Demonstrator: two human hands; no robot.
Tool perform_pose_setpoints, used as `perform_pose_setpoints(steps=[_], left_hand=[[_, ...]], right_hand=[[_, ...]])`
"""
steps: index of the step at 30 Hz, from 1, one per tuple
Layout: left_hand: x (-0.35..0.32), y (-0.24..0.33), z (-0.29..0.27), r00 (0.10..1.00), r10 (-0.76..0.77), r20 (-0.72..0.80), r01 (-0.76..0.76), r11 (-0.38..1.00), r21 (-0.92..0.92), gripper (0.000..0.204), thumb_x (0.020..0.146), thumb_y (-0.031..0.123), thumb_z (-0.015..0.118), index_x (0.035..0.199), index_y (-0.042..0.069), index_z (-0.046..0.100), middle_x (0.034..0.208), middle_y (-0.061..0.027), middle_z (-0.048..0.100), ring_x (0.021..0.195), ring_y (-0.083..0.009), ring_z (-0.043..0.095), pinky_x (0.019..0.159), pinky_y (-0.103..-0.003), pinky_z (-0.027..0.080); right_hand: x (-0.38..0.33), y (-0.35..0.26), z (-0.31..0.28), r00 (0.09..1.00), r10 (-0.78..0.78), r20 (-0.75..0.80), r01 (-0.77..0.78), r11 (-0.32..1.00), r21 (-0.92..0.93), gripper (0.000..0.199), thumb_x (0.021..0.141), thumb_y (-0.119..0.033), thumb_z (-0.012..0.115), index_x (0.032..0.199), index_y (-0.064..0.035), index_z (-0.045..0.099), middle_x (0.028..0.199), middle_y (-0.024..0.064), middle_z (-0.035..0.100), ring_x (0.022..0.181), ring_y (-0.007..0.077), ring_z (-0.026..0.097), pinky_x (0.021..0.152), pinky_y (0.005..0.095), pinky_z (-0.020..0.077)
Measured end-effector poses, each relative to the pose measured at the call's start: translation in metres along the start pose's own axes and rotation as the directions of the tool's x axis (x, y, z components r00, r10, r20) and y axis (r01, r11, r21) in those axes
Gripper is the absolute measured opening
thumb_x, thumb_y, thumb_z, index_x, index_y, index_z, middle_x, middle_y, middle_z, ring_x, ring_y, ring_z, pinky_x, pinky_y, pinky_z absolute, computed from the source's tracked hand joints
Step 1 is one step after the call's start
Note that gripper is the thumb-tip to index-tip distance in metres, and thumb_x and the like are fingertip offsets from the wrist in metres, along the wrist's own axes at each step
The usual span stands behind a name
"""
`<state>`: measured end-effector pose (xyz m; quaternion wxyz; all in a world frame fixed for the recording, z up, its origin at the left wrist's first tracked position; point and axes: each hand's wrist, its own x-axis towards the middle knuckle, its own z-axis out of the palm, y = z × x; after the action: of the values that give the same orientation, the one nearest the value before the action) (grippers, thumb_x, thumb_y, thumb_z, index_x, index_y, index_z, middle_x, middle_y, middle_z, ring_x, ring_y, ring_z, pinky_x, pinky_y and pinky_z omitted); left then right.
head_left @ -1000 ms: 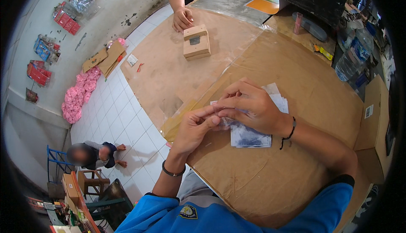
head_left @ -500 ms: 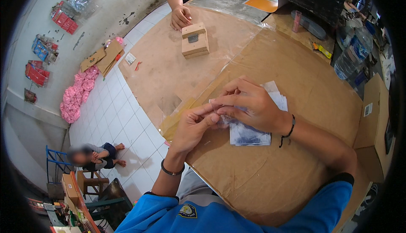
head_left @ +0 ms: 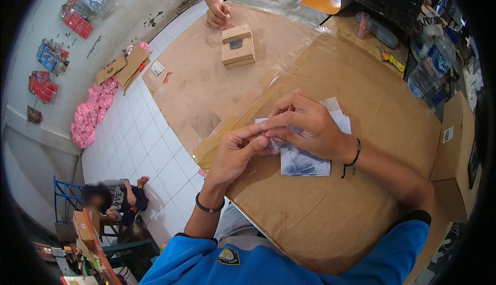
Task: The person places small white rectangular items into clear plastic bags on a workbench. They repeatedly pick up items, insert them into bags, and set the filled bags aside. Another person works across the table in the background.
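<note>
Above the brown-covered table, my left hand [head_left: 235,153] and my right hand [head_left: 308,126] meet fingertip to fingertip. Both pinch a thin, clear plastic piece [head_left: 275,145], mostly hidden by the fingers. Below and behind my right hand lies a loose stack of white and bluish-grey printed sheets [head_left: 305,165], its upper corner showing beyond the knuckles. Whether the pinched piece touches the stack cannot be made out.
Across the table, another person's hand [head_left: 218,16] rests beside a wooden block with a dark metal insert [head_left: 238,47]. At right stand a plastic bottle [head_left: 433,68] and a cardboard box [head_left: 450,156]. A seated person [head_left: 121,199] is at lower left.
My fingertips have shifted slightly and drawn closer together, still pinching. The other person's hand across the table has curled and lifted a little. The seated person has changed posture.
</note>
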<state>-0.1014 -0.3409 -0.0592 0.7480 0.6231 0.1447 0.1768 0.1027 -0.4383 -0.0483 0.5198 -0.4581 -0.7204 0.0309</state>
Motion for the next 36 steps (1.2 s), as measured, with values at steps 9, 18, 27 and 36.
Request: perform_pose_setpoints(steps=[9,18,27,36], left_hand=[[0.0002,0.0005,0.0005,0.999,0.025,0.027,-0.025,0.999,-0.025,0.040,0.104,0.017,0.059,0.140,-0.001,0.057,0.127,-0.0095,0.067,0.110,-0.0161,0.066,0.095,-0.032,0.058],[0.0002,0.0006,-0.0002,1.000,-0.001,0.008,0.001,1.000,0.009,0.041,0.104,0.016,0.060,0.141,0.000,0.056,0.127,-0.0098,0.067,0.108,-0.0168,0.067,0.093,-0.031,0.059],[0.0008,0.0020,0.0030,1.000,0.026,0.000,-0.026,1.000,0.013,0.041,0.104,0.013,0.059,0.141,-0.002,0.055,0.129,-0.0116,0.066,0.109,-0.0192,0.067,0.095,-0.034,0.060],[-0.0007,0.0008,-0.0001,0.998,-0.039,-0.052,0.043,0.995,0.093,0.043,0.104,0.019,0.060,0.142,0.000,0.055,0.126,-0.0100,0.067,0.109,-0.0171,0.067,0.093,-0.031,0.058]], right_hand=[[0.0002,-0.0011,0.0002,0.999,-0.040,-0.026,0.039,0.999,-0.027,0.025,0.074,-0.001,0.078,0.096,-0.0119,0.077,0.101,0.0027,0.067,0.089,0.0206,0.063,0.078,0.0334,0.0524],[0.0000,-0.0008,-0.0003,1.000,-0.015,-0.019,0.015,1.000,-0.005,0.021,0.077,-0.007,0.080,0.097,-0.0111,0.076,0.099,0.0044,0.067,0.089,0.0229,0.063,0.078,0.0348,0.0516],[0.0011,-0.0028,-0.0015,1.000,-0.020,-0.004,0.019,0.999,-0.041,0.022,0.081,-0.014,0.080,0.102,-0.0098,0.074,0.097,0.0063,0.065,0.089,0.0258,0.062,0.079,0.0366,0.0512],[-0.0005,-0.0004,-0.0001,0.998,0.039,0.040,-0.040,0.999,0.034,0.015,0.083,-0.011,0.078,0.096,-0.0108,0.071,0.099,0.0065,0.063,0.092,0.0266,0.061,0.081,0.0376,0.0504]])
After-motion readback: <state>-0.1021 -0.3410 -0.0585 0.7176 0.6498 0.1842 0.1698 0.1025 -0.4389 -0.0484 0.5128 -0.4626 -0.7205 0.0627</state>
